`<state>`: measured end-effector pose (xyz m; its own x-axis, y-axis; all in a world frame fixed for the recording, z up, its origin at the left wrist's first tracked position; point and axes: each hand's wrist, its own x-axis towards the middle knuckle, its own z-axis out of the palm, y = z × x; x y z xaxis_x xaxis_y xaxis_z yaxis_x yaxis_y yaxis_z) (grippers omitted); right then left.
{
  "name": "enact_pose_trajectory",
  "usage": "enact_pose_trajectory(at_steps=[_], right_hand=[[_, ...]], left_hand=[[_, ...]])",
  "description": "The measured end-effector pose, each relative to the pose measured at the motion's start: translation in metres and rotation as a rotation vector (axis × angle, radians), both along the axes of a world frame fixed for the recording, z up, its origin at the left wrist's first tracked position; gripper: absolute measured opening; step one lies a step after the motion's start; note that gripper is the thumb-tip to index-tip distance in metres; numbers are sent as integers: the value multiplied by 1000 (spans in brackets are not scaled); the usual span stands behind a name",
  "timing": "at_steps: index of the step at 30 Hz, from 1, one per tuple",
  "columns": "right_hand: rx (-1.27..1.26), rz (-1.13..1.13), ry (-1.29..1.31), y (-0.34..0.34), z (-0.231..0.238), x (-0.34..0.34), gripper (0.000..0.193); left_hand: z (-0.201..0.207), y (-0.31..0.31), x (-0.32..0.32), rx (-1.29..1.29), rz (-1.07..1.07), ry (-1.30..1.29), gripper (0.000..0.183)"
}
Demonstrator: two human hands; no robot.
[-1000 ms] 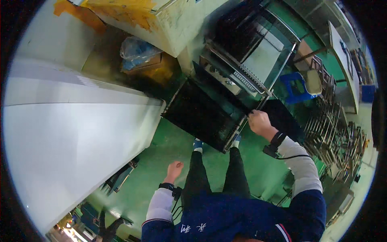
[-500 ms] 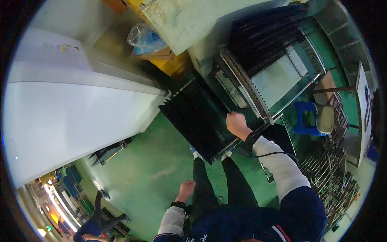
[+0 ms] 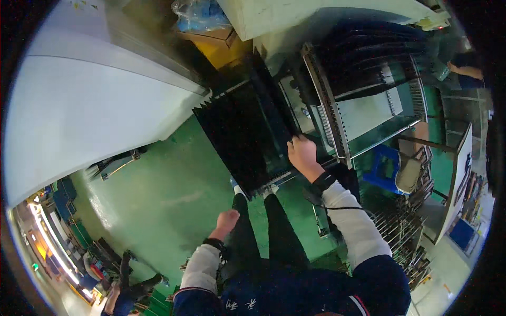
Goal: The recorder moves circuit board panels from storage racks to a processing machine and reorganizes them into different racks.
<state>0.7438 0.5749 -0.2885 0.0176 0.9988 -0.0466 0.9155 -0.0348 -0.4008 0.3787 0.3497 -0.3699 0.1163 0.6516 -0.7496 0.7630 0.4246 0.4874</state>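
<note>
My right hand [image 3: 304, 154] is closed with its fingers curled over the near edge of a thin black panel [image 3: 280, 108], which stands on edge between two racks. Left of it is a row of black sheets [image 3: 234, 139], packed upright with jagged corners along the left side. To the right, a metal rack [image 3: 329, 100] with toothed slots holds more black sheets [image 3: 363, 58] in its far part; a pale flat surface shows below them. My left hand [image 3: 226, 220] hangs low over my left leg in a loose fist, with nothing seen in it.
A large white cabinet [image 3: 105, 110] fills the left. A plastic bag [image 3: 200, 16] lies on a cardboard box at the far side. Right are a blue stool [image 3: 380, 167], a pile of metal rods [image 3: 403, 231] and a board [image 3: 457, 179]. Other people show lower left and far right.
The view has shifted, so the racks sit further left and higher. My right hand stays at the black panel's near edge, while a gap beside the slotted rack looks wider.
</note>
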Motion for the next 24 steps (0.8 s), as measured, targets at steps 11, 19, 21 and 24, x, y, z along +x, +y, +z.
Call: enact_pose_trajectory(at_steps=[11, 19, 21, 24], right_hand=[[-129, -83, -58, -17, -19, -5, 21], [-127, -85, 63, 14, -17, -14, 17], [-112, -72, 24, 21, -22, -11, 13], [-161, -78, 62, 28, -26, -15, 19]], left_hand=[[28, 242, 184, 303, 174, -407, 18], [28, 206, 184, 311, 126, -573, 20], [15, 218, 180, 356, 70, -484, 18], [-15, 265, 175, 459, -43, -250, 19]])
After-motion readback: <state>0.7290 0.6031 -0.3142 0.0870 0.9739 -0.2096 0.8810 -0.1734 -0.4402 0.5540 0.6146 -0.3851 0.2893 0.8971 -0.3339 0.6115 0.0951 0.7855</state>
